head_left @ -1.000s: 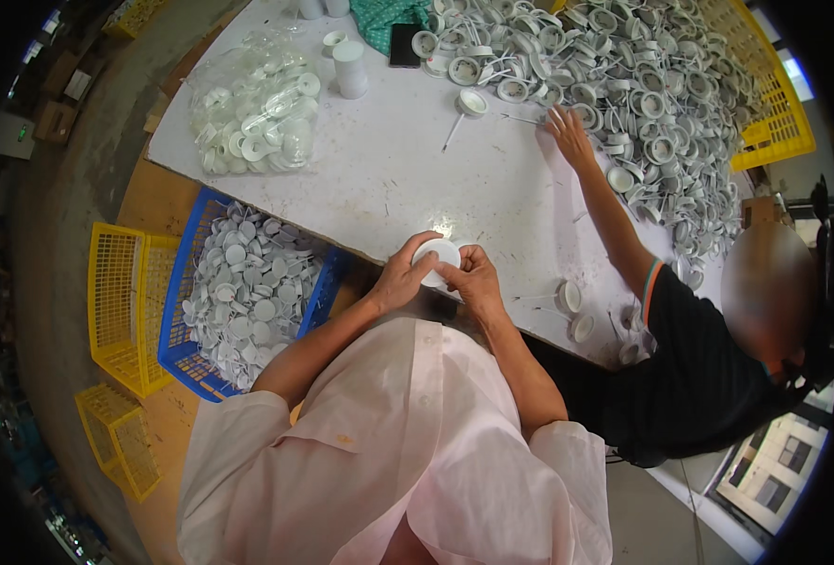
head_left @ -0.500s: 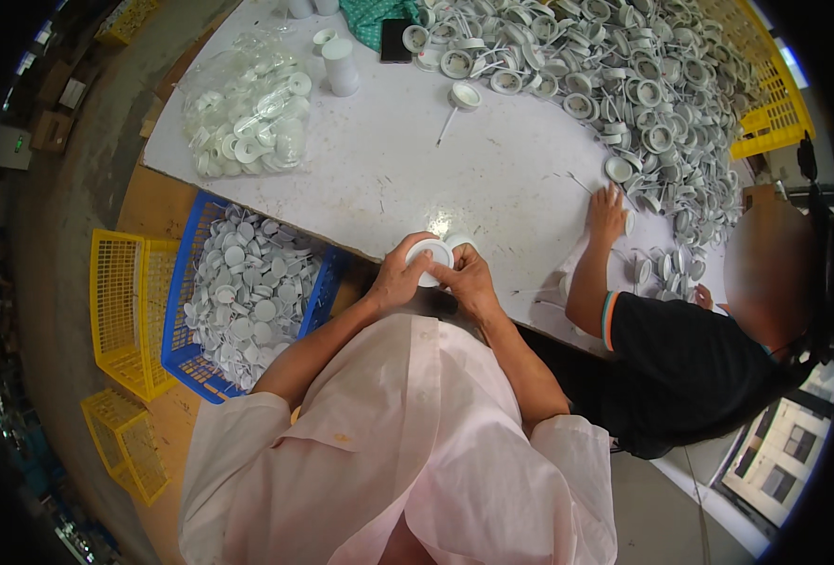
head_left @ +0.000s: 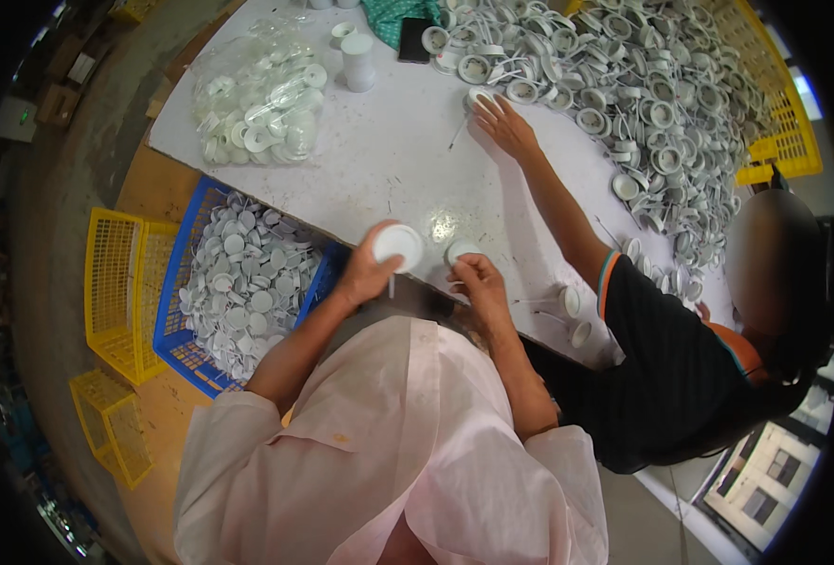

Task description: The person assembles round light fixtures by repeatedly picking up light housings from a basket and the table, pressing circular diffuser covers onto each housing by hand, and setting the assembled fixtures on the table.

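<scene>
Apart now, left hand [head_left: 365, 275] grips a round white cap [head_left: 398, 247], right hand [head_left: 475, 282] a smaller one [head_left: 461, 251].

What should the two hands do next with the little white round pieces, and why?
Probably bring them together: the left hand holds a white disc and the right hand holds a smaller white cap, apart over the table edge.

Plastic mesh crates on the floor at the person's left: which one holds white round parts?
The blue plastic mesh crate beside the white table; the yellow plastic mesh crates next to it show no parts inside.
</scene>
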Demonstrator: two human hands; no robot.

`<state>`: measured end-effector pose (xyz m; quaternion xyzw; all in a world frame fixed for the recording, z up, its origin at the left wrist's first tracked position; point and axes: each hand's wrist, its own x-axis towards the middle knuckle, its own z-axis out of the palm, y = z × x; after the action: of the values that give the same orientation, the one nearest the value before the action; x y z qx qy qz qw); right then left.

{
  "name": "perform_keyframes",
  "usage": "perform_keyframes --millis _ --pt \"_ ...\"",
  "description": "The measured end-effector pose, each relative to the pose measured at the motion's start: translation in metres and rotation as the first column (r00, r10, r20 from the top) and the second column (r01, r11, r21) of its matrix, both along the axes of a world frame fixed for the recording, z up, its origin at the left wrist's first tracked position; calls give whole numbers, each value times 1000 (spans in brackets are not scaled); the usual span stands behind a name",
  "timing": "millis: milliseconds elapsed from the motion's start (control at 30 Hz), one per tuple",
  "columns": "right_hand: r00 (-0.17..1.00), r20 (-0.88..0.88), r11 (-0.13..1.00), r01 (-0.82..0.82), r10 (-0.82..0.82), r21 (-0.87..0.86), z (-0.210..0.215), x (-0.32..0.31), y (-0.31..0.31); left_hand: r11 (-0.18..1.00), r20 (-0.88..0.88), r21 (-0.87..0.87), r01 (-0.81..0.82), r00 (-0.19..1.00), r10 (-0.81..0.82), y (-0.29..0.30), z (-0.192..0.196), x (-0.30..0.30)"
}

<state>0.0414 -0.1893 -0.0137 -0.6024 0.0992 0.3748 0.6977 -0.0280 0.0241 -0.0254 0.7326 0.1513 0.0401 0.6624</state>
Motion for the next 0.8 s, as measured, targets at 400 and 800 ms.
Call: perform_keyframes --millis 400,800 --pt "494 631 648 165 598 -743 -61 1 -23 748 -218 74 -660 721 658 184 -120 -167" --pt "431 489 486 126 758 -865 -78 24 -7 303 -428 168 -938 208 880 250 -183 -342"
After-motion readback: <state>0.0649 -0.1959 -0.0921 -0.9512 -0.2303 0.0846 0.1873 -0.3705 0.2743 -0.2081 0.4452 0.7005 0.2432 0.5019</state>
